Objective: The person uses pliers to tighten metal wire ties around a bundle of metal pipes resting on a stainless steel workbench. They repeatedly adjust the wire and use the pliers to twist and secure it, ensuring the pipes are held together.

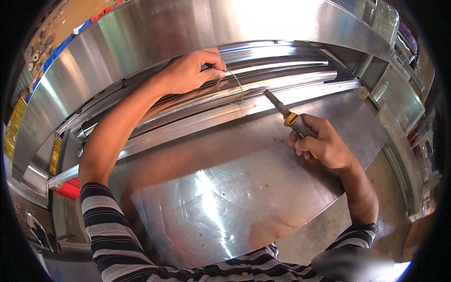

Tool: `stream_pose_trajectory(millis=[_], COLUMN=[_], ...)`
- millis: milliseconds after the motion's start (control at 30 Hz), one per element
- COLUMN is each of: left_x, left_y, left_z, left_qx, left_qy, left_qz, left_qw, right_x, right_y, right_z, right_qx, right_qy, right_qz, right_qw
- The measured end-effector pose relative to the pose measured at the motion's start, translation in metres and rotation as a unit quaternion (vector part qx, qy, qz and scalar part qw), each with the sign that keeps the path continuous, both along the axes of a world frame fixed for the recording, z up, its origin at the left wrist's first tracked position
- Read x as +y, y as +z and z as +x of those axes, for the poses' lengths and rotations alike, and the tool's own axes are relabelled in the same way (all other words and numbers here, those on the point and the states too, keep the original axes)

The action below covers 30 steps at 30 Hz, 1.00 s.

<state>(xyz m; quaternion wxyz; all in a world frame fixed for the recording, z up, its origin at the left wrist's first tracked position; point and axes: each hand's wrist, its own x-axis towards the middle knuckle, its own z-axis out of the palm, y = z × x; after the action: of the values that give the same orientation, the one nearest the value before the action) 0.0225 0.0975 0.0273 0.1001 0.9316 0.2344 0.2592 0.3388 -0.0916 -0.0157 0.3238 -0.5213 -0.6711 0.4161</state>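
My left hand [195, 73] reaches to the metal bars at the middle of the view. Its thumb and forefinger pinch the end of a thin wire [241, 87], which curves over in a loop and drops to the flat bar's edge. In my right hand [317, 141] is a pair of pliers [285, 110] with yellow and dark handles. The pliers' nose points up and left, a short way to the right of the wire and apart from it. Below both hands lies a shiny metal sheet [253, 174].
Polished round bars [300, 81] run across behind the sheet, beside a flat bar [178, 129]. A broad curved metal panel [188, 28] arches over them. Yellow labels [55, 155] and a red object [69, 189] are at the left. Metal framing [399, 103] stands on the right.
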Motion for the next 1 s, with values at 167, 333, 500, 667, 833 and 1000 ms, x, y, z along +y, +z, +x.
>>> stream_pose_trajectory(millis=[167, 333, 500, 667, 833, 1000], left_x=[-0.011, -0.002, 0.007, 0.009, 0.016, 0.011], left_y=[-0.002, 0.003, 0.003, 0.002, 0.008, 0.011], left_z=[-0.007, -0.003, 0.001, 0.003, -0.003, -0.002], left_qx=[0.004, 0.027, 0.055, 0.024, 0.057, 0.096], left_qy=[-0.031, -0.052, -0.099, -0.128, -0.142, -0.134], left_qz=[0.084, 0.104, 0.121, 0.126, 0.149, 0.235], left_qw=[0.996, 0.993, 0.986, 0.984, 0.977, 0.958], right_x=[-0.002, -0.002, -0.002, -0.003, -0.001, 0.000], right_y=[0.002, 0.001, -0.001, -0.003, 0.002, 0.003], right_z=[0.000, -0.001, -0.001, -0.001, -0.001, -0.002], right_qx=[-0.019, -0.024, -0.003, 0.000, -0.004, -0.006], right_qy=[0.003, -0.002, -0.013, -0.019, -0.010, -0.018], right_qz=[0.009, 0.020, 0.024, 0.026, 0.002, 0.004], right_qw=[1.000, 1.000, 1.000, 0.999, 1.000, 1.000])
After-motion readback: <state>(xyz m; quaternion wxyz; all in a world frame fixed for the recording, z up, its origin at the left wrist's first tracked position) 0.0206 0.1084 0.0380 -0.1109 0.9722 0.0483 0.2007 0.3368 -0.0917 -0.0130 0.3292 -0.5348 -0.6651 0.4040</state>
